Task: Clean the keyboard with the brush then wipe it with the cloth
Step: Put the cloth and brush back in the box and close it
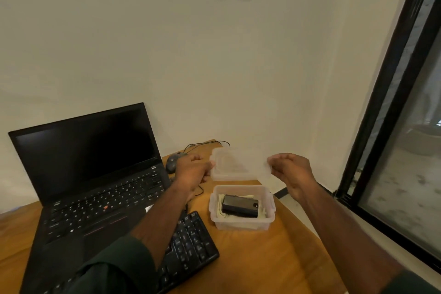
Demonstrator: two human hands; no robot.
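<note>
Both hands — left hand (191, 169) and right hand (292, 172) — pinch the lid (239, 163) above the box (241, 223); I'd park it behind the box, clear of the keyboard (191, 241) at its left.

Cream wall (214, 43); black-framed window (393, 102) right; wooden table (274, 258).

Wooden table (274, 258), orange-brown top. Directly on it: open black laptop (95, 186) at left; black keyboard (191, 243) against the laptop's right side; clear plastic tub (241, 222) right of keyboard; grey mouse (174, 161), probably wired, behind.
</note>
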